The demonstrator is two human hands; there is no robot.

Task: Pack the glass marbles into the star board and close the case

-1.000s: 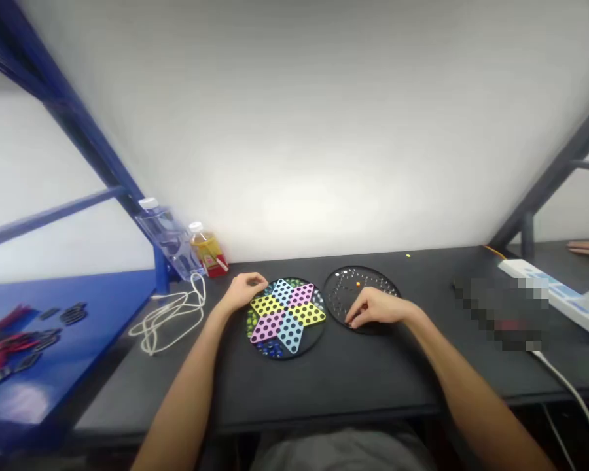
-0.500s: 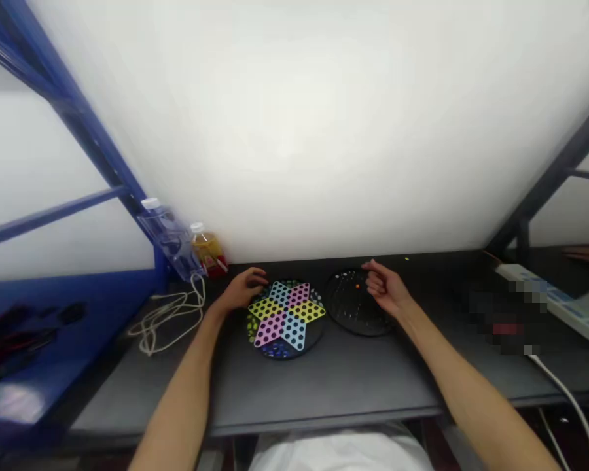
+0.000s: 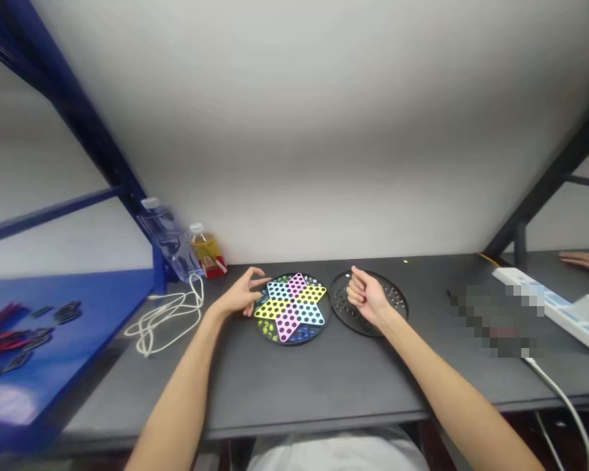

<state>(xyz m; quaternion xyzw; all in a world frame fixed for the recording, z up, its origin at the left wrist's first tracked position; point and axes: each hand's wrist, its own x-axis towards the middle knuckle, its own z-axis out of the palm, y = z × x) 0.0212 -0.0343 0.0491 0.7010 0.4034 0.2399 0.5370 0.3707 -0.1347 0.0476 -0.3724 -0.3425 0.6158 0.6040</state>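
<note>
A round Chinese checkers board [image 3: 290, 309] lies on the dark table, its star in pink, yellow and pale blue. Yellow-green and blue marbles [image 3: 302, 335] show in the black rim around the star. At the board's left edge is my left hand [image 3: 240, 293], fingers apart and holding nothing; whether the fingertips touch the rim I cannot tell. My right hand [image 3: 368, 299] is closed, thumb uppermost, above a round black tray [image 3: 346, 319] to the right of the board. What it holds, if anything, is hidden. Small pale spots dot the tray's surface.
A white cable [image 3: 169, 314] lies coiled at left, before a juice bottle [image 3: 209, 252] and a clear bottle [image 3: 164, 229]. At right are a white power strip [image 3: 552, 304] and a blurred-out dark object [image 3: 495, 317]. Another person's hand [image 3: 586, 260] rests at the far right.
The board has turned counterclockwise and shifted slightly away and to the right. My left hand's fingers have spread. My right hand has moved left over the tray, its fingers curled in more.
</note>
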